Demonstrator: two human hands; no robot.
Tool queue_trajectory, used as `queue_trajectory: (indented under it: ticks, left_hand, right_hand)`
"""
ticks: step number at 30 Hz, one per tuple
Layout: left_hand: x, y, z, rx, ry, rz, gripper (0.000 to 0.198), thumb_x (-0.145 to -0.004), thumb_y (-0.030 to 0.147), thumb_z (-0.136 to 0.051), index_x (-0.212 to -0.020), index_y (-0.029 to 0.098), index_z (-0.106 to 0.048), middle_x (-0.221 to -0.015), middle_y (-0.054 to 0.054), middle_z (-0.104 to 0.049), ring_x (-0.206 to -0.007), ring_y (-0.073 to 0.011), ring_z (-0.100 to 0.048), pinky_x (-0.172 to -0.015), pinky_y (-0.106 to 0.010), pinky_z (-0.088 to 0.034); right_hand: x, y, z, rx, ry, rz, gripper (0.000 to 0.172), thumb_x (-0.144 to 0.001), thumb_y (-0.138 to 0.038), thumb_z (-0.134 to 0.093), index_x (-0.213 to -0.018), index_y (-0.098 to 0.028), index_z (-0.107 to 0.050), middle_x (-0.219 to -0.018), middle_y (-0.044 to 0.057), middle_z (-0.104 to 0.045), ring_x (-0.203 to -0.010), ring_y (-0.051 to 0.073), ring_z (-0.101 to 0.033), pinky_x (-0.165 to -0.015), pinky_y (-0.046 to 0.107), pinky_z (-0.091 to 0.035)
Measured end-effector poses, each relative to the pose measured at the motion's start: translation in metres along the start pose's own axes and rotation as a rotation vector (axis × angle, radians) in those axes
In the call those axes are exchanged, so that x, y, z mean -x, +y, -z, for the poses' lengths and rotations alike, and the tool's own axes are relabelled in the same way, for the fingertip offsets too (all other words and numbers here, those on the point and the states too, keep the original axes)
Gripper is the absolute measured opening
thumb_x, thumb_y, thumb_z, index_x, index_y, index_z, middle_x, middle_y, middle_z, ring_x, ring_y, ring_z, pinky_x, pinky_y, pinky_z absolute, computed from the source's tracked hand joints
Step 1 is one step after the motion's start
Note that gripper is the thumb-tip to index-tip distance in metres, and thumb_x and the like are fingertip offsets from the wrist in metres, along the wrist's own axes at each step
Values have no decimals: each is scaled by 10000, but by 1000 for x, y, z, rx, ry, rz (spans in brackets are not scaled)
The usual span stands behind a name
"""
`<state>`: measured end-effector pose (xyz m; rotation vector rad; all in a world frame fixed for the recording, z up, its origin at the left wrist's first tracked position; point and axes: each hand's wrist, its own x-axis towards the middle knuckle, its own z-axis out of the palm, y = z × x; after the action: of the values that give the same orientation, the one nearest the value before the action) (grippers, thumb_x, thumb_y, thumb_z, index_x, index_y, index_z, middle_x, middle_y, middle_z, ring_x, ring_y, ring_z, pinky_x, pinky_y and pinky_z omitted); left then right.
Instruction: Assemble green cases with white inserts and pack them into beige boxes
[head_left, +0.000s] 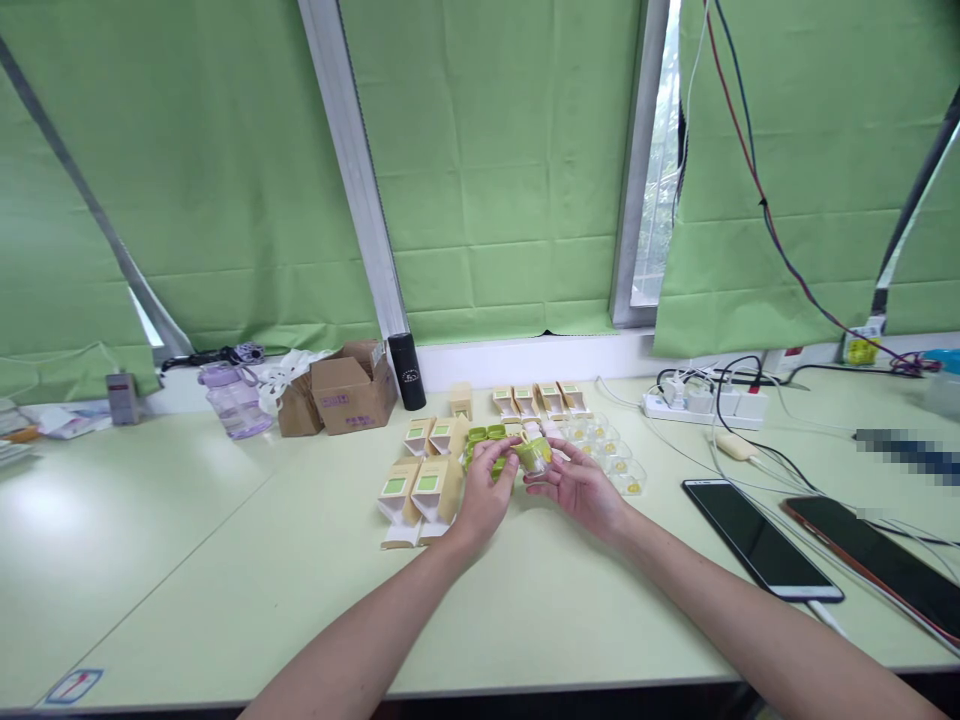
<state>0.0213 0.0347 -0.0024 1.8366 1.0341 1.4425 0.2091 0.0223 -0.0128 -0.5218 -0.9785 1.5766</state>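
My left hand (484, 492) and my right hand (579, 487) meet over the middle of the pale green table (225, 560). Between their fingertips they pinch a small clear item with a green and yellow part (534, 455). Just behind it lie several small green pieces (486, 434). To the left stand several tan cartons with green labels (420, 488), their flaps open. More such cartons (538, 399) line up farther back. A clear blister tray with yellow bits (611, 452) lies right of my hands.
Two phones (759, 540) (877, 565) lie at the right, with a white power strip (705, 403) and cables behind. A black bottle (406, 371), brown cardboard boxes (349, 388) and a purple water bottle (234, 398) stand at the back left.
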Motion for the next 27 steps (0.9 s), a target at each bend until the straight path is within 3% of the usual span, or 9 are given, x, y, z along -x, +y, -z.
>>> queue_trajectory:
  ticks: [8, 13, 19, 27]
  left_hand:
    - [-2, -3, -1, 37, 41, 38, 359, -1003, 484, -613, -1208, 223, -751, -1276, -130, -688, -1249, -276, -650, -1101, -435, -511]
    - [-6, -5, 0, 98, 44, 83, 363, -976, 487, -653, -1174, 201, -758, -1264, -136, -734, -1201, -278, -688, -1048, -428, -549]
    - [-6, 4, 2, 202, -4, 98, 326, -931, 437, -712, -1157, 210, -771, -1210, -112, -770, -1125, -271, -722, -984, -409, -582]
    - [-8, 7, 1, 287, 33, 122, 261, -839, 329, -794, -1058, 188, -787, -1104, -108, -789, -1000, -239, -732, -920, -383, -595]
  right_hand:
    - [2, 0, -6, 132, 52, 156, 555, -759, -446, -916, -1199, -281, -620, -1044, 47, -740, -979, 266, -730, -908, 524, -626]
    - [2, 5, -6, 378, 153, 350, 623, -746, -443, -919, -1245, -294, -577, -1107, 49, -663, -1044, 244, -668, -869, 425, -628]
    - [9, 6, -13, 623, 187, 486, 547, -829, -328, -835, -1296, -325, -548, -1313, 79, -611, -1277, 271, -585, -963, 426, -597]
    - [13, 5, -14, 747, 143, 599, 425, -907, -271, -743, -1293, -307, -567, -1331, 91, -603, -1305, 283, -581, -1050, 484, -580]
